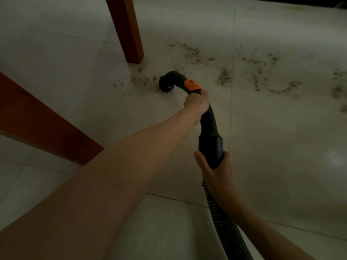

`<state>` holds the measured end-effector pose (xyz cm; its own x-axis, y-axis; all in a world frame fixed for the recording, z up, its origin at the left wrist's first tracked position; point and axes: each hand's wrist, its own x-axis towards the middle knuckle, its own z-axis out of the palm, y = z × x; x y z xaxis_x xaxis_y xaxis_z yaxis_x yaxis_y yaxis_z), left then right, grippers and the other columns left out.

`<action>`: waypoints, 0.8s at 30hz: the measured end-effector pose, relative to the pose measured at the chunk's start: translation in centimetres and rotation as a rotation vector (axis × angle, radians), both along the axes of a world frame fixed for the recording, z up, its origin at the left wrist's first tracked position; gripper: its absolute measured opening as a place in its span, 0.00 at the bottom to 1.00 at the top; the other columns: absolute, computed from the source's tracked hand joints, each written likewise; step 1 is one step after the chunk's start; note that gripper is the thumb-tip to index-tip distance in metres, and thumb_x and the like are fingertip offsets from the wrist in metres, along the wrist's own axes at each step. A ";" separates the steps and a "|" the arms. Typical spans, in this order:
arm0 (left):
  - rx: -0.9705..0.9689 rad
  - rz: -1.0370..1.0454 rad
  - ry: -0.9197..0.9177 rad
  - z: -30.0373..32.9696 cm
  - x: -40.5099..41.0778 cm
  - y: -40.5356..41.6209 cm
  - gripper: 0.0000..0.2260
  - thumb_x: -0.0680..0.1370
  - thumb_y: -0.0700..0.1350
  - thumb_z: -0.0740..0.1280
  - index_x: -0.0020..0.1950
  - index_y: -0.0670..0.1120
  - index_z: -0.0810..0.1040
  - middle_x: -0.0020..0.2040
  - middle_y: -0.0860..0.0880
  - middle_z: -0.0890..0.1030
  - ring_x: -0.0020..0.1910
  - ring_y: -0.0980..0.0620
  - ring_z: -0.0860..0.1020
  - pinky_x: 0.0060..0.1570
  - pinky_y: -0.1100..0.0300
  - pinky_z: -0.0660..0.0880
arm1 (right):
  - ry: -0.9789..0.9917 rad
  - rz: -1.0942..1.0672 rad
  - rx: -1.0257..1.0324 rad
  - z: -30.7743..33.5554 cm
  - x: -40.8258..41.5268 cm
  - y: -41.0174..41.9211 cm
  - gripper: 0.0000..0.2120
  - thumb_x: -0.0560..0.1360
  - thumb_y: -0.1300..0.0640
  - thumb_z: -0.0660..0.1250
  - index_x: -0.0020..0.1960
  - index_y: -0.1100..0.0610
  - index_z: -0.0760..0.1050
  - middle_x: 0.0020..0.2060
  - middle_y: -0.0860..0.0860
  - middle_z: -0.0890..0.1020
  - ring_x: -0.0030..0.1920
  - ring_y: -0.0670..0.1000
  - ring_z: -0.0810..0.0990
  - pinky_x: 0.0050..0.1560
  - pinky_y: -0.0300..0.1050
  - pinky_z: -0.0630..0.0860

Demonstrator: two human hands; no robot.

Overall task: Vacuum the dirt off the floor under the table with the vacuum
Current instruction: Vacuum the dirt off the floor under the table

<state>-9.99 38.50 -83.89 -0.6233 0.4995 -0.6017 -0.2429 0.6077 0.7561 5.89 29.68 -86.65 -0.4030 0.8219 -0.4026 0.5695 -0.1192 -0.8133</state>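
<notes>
**A:** Vacuum wand, black plastic with a curved neck, reaches out over the pale tiled floor in the head view. Where is its tip?

**B:** The round black nozzle sits down at the floor, just right of the foot of a reddish-brown wooden table leg. Loose brown dirt lies scattered in patches around the nozzle and across the tiles to the right.

**A:** And the hands?

**B:** The left hand is clenched around the wand just below the orange collar; its bare forearm stretches in from the lower left. The right hand grasps the thick black cuff at the wand's lower end, fingers wrapped under it, thumb on the left side.

**A:** What trails behind?

**B:** A black ribbed hose runs from the cuff past the right wrist and out at the bottom edge.

**A:** Anything else in the shot?

**B:** A second reddish-brown wooden beam slants across the left side, near the camera. The light is dim; a faint sheen shows on the tiles at right.
</notes>
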 end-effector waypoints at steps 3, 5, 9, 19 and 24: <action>-0.005 -0.048 0.003 -0.2 0.4 0.0 0.24 0.82 0.54 0.53 0.69 0.38 0.66 0.63 0.42 0.73 0.58 0.44 0.74 0.49 0.57 0.70 | 0.055 -0.033 -0.019 0.5 -0.5 1.1 0.17 0.77 0.42 0.59 0.52 0.56 0.69 0.39 0.51 0.76 0.36 0.47 0.76 0.32 0.39 0.72; -0.008 -0.068 0.006 -0.3 0.6 0.2 0.24 0.81 0.55 0.53 0.68 0.38 0.66 0.62 0.42 0.74 0.54 0.45 0.75 0.46 0.57 0.72 | 0.086 -0.058 -0.045 0.9 -1.4 2.4 0.17 0.79 0.43 0.57 0.53 0.58 0.70 0.40 0.53 0.78 0.36 0.47 0.77 0.30 0.37 0.72; -0.019 -0.080 0.023 -0.7 0.8 0.3 0.26 0.81 0.57 0.54 0.69 0.38 0.64 0.63 0.42 0.74 0.55 0.44 0.76 0.45 0.57 0.72 | 0.105 -0.060 -0.051 1.5 -2.9 3.8 0.13 0.80 0.49 0.59 0.51 0.59 0.70 0.40 0.55 0.79 0.34 0.49 0.79 0.30 0.38 0.77; 0.000 -0.142 -0.017 -1.3 1.0 0.5 0.29 0.81 0.57 0.54 0.72 0.36 0.59 0.65 0.41 0.72 0.54 0.46 0.75 0.41 0.59 0.71 | 0.068 -0.129 -0.195 1.7 -3.7 4.7 0.19 0.78 0.45 0.61 0.41 0.62 0.74 0.40 0.63 0.81 0.40 0.63 0.83 0.45 0.62 0.81; 0.013 -0.149 -0.036 -1.4 0.3 0.1 0.29 0.81 0.57 0.53 0.73 0.36 0.59 0.65 0.42 0.72 0.57 0.45 0.74 0.43 0.59 0.68 | 0.046 -0.101 -0.197 2.0 -4.2 4.5 0.19 0.79 0.45 0.60 0.41 0.61 0.74 0.42 0.63 0.82 0.42 0.62 0.83 0.47 0.62 0.80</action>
